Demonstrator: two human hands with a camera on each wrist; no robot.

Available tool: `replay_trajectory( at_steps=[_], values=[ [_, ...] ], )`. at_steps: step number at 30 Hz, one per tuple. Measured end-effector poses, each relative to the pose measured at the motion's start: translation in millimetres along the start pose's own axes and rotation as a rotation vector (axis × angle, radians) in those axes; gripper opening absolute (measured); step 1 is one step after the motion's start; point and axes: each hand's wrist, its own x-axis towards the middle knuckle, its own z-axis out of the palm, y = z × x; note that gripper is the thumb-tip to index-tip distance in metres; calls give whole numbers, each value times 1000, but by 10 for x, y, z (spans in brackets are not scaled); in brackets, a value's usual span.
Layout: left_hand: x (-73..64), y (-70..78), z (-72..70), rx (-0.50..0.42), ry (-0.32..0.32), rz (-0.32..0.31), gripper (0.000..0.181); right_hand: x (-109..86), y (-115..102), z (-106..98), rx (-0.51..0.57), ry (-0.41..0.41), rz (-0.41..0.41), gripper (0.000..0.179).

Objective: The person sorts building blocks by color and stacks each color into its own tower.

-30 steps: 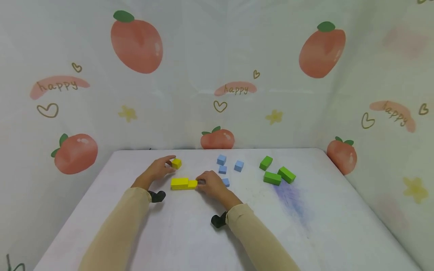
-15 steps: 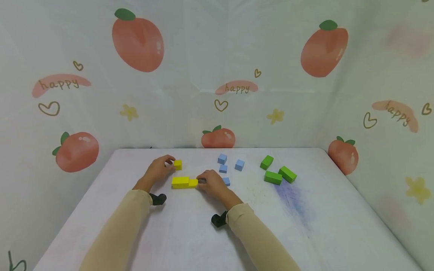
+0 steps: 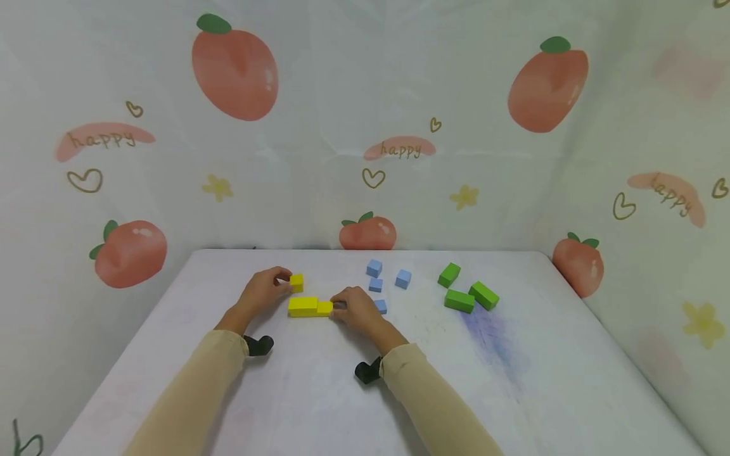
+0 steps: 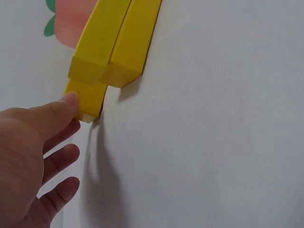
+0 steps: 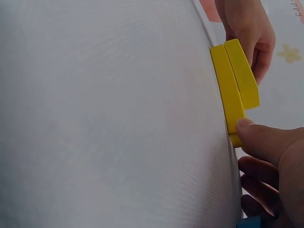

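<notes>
Close behind the other yellow pieces, my left hand (image 3: 263, 292) pinches a yellow block (image 3: 296, 283) between thumb and fingers; its remaining fingers are spread in the left wrist view. In front lies a long lower yellow block (image 5: 224, 88) with another yellow block (image 5: 243, 76) stacked on top, covering its left part. My right hand (image 3: 360, 310) grips the uncovered right end of the lower block, thumb (image 5: 254, 135) at that end. The left wrist view shows the pinched block (image 4: 90, 99) just beyond the ends of the other two.
Several light blue blocks (image 3: 403, 278) lie right of centre, one (image 3: 380, 306) partly hidden behind my right hand. Three green blocks (image 3: 459, 301) lie farther right, above a purple smudge on the white table (image 3: 542, 380). A printed curtain (image 3: 319, 126) hangs behind the table's back edge.
My left hand has drawn the yellow block a little nearer, toward the stacked yellow pair, and turned it slightly. My right hand stays in place on the lower block.
</notes>
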Motion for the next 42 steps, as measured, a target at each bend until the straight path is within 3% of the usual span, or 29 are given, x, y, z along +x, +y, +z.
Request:
replay_trajectory(
  at_steps=[7, 19, 42],
  values=[
    [-137, -65, -60, 26, 36, 42, 38, -24, 11, 6, 17, 10, 8, 31],
    [-293, -40, -158, -35, 94, 88, 37, -19, -5, 2, 27, 8, 23, 31],
    [-488, 80, -98, -45, 100, 117, 37, -13, -7, 4, 41, 18, 27, 31]
  ],
)
